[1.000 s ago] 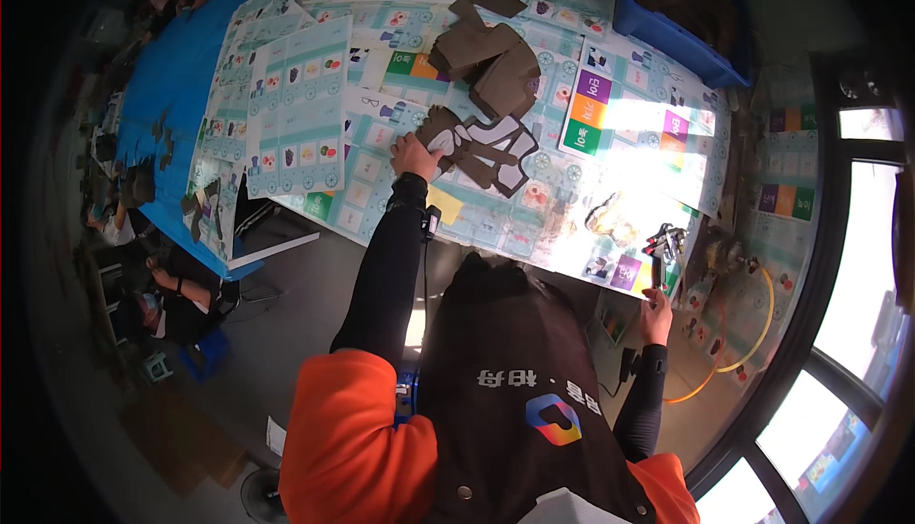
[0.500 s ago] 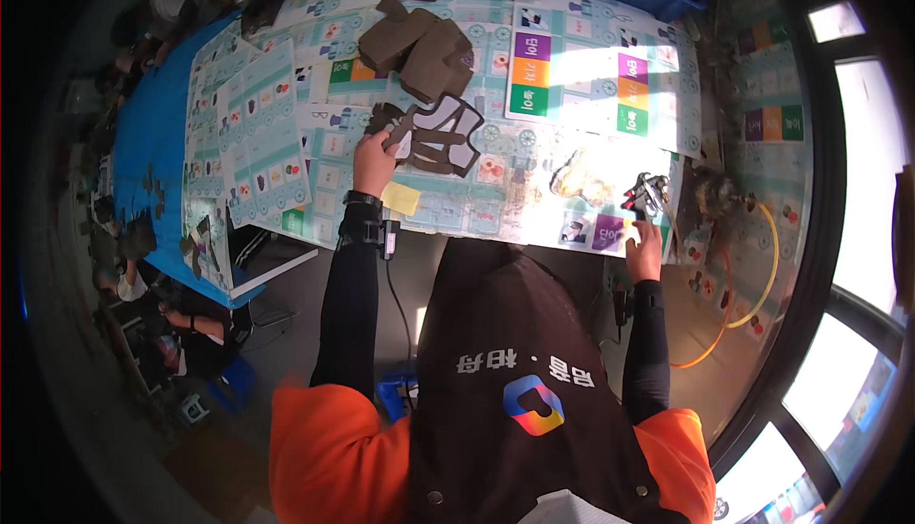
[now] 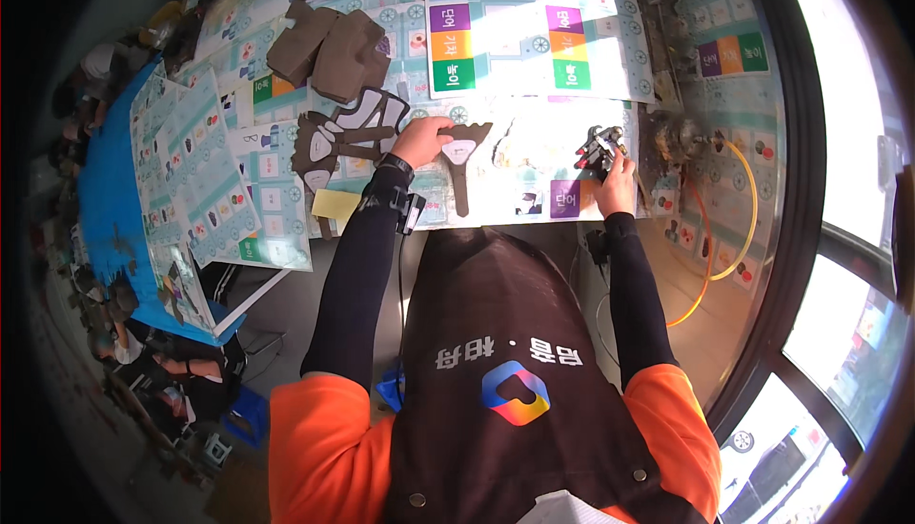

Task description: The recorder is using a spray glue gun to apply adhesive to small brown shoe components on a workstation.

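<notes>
- Head view: the left hand [image 3: 419, 139] lies flat on a dark brown cut piece [image 3: 461, 157], a flat T-shaped strip with a pale patch near its top. The piece rests on the table [image 3: 496, 95] just in front of the person's chest; the fingers press down on it rather than close round it.
- The right hand [image 3: 615, 176] is closed round a small dark tool [image 3: 599, 146] with red and metal parts, held at the table's near edge. Its exact shape is too small to make out.
- Left of the strip lies a fan of dark brown and white cut shapes [image 3: 338, 133], thin and matte like leather or felt. Farther up are two plain brown blocks [image 3: 329, 43].
- Glossy printed sheets [image 3: 505, 29] with coloured squares cover the table; a yellow note [image 3: 335, 205] sits at its edge.
- A yellow hose [image 3: 739, 210] curves on the right, partly cut off by glare.
- The table's left end blurs into dark clutter.
</notes>
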